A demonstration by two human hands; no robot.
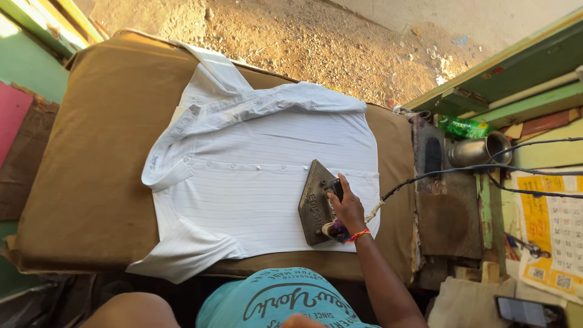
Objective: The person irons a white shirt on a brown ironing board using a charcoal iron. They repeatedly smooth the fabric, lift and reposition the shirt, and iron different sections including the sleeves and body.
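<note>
A white pinstriped shirt [243, 170] lies spread, buttoned front up, on a brown padded ironing table [91, 152]. A heavy dark metal iron [313, 197] rests on the shirt's lower right part, its point facing away from me. My right hand [347, 209] grips the iron's handle; an orange thread band circles the wrist. My left hand is out of sight; only a bare arm or knee [130, 310] shows at the bottom edge.
A black cord [461, 170] runs from the iron to the right. Right of the table sit a dark iron rest [432, 155], a steel cup [480, 150], a green bottle [464, 127], a paper calendar [555, 231] and a phone [525, 311]. Sandy ground [328, 42] lies beyond.
</note>
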